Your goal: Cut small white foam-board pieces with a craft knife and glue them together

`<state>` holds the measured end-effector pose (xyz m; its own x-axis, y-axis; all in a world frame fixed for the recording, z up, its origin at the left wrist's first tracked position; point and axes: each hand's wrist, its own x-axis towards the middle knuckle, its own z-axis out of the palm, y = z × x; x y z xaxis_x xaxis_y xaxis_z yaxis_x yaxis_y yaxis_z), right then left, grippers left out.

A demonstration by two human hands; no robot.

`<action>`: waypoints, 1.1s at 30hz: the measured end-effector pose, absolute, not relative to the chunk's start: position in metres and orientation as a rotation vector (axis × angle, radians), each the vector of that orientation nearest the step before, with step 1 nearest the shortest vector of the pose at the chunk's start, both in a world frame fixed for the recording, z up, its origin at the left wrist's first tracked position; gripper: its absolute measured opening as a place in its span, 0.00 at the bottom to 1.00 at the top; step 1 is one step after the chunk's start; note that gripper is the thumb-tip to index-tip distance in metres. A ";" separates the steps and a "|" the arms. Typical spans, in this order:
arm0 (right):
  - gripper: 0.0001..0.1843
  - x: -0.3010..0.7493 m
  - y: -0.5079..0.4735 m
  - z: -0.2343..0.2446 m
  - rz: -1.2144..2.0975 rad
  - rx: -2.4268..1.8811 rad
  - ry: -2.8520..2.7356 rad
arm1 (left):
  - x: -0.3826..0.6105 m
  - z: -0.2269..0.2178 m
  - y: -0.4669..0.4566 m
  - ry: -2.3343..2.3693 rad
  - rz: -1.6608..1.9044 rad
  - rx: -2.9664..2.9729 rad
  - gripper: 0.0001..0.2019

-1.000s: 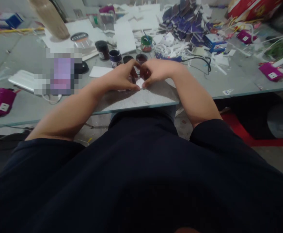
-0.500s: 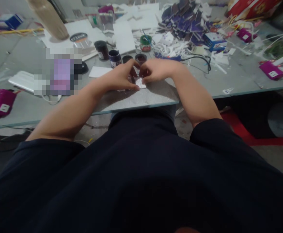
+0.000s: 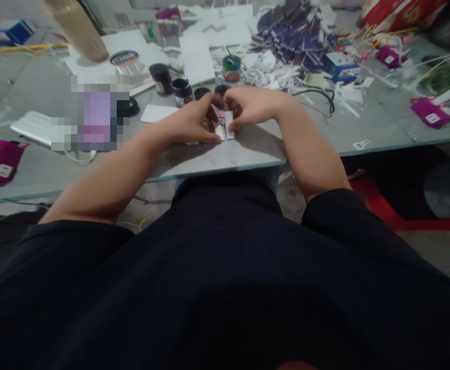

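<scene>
My right hand [image 3: 250, 107] pinches a narrow white strip [image 3: 229, 125] between thumb and fingers, close above the table near its front edge. Just to the left, my left hand [image 3: 198, 119] is curled with its thumb at a small white piece [image 3: 220, 133] that lies on the table. A gap separates the strip from this piece. Part of the white piece is hidden behind the left fingers. Open jars of dark paint, one of them a dark blue jar [image 3: 182, 92], stand just beyond my hands.
Farther back are a green jar [image 3: 231, 68], white offcuts [image 3: 279, 77] and a heap of dark blue pieces [image 3: 296, 36]. A black cable [image 3: 331, 97] curves to the right. Purple tape dispensers stand at the left [image 3: 1, 163] and right [image 3: 433, 110]. A white sheet [image 3: 157, 113] lies beside the left wrist.
My right hand has shifted slightly right, and the white strip in it now stands apart from the piece at my left hand. My left hand has hardly moved.
</scene>
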<state>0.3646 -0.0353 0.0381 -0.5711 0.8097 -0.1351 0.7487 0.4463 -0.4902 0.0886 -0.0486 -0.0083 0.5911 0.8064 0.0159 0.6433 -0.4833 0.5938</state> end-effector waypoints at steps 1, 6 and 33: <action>0.26 0.365 -0.037 0.040 0.859 -1.370 -2.533 | 0.089 -0.008 -0.049 1.145 0.400 2.286 0.59; 0.14 0.366 -0.043 0.044 1.051 -1.313 -2.397 | 0.090 -0.007 -0.049 1.146 0.390 2.297 0.55; 0.13 0.382 -0.027 0.047 0.637 -1.312 -2.614 | 0.090 -0.013 -0.041 1.158 0.419 2.352 0.42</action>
